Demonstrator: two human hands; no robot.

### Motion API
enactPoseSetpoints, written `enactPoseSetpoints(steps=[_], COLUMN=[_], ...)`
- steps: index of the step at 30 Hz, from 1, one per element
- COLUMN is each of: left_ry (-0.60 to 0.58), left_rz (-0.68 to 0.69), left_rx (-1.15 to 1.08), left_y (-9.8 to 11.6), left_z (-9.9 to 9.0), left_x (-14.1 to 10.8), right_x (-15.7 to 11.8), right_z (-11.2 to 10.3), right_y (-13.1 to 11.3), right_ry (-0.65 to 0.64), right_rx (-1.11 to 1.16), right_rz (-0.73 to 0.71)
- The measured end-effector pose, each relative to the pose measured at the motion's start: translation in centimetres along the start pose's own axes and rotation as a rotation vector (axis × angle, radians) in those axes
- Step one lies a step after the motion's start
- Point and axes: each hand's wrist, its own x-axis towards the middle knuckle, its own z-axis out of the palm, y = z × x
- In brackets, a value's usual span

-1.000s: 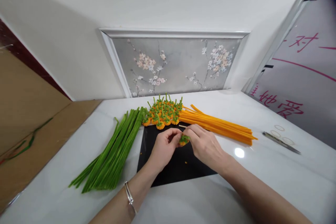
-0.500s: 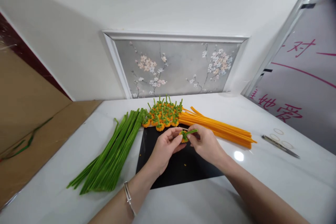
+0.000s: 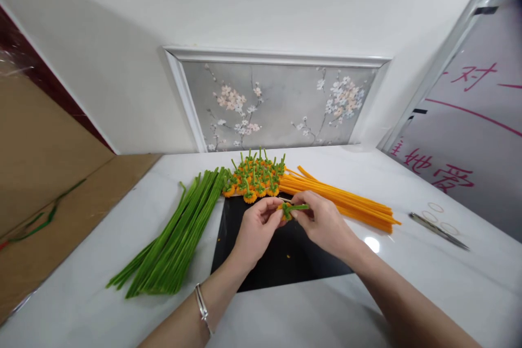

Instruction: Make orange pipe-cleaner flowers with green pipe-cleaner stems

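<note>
Fingers of our left hand (image 3: 258, 228) and right hand (image 3: 324, 223) pinch closed on an orange-and-green piece (image 3: 287, 211) above a black mat (image 3: 285, 261); beyond lie finished-looking similar pieces (image 3: 255, 176), beside green stems (image 3: 179, 234) and orange stems (image 3: 342, 198).

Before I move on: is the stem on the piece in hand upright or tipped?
Tipped: the green stem points sideways toward the right hand.

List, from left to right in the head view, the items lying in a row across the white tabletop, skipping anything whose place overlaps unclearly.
Bundle of green fuzzy stems, cluster of orange-and-green pieces, bundle of orange fuzzy stems, slim metallic tool.
</note>
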Motion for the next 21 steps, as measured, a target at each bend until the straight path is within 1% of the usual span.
enactPoseSetpoints(steps=[3, 5, 7, 10, 12, 14, 18, 21], left_ry=[0.003, -0.010, -0.018, 0.008, 0.020, 0.017, 0.011, -0.031], left_rz=[0.072, 0.136, 0.216, 0.316, 0.342, 0.343, 0.352, 0.351], left_rx=[0.071, 0.139, 0.246, 0.396, 0.438, 0.450, 0.460, 0.413], left_y=[-0.3, -0.5, -0.6, -0.3, -0.2, -0.2, -0.5, -0.8], left_z=[-0.4, -0.7, -0.8, -0.9, -0.8, -0.8, -1.0, -1.2], left_x=[0.2, 0.2, 0.1, 0.0, -0.1, -0.1, 0.2, 0.3], right_x=[0.1, 0.0, -0.4, -1.0, -1.3, -1.3, -1.1, -1.0], right_z=[-0.7, -0.7, -0.3, 0.4, 0.7, 0.8, 0.4, 0.0], right_y=[-0.2, -0.4, -0.6, -1.0, -1.1, -1.2, -1.1, -1.0], right_ry=[-0.032, -0.019, 0.007, 0.029, 0.029, 0.033, 0.102, 0.169], right_rx=[0.039, -0.028, -0.152, -0.411, -0.557, -0.629, -0.618, -0.573], right_rz=[0.057, 0.025, -0.070, -0.297, -0.437, -0.512, -0.526, -0.510])
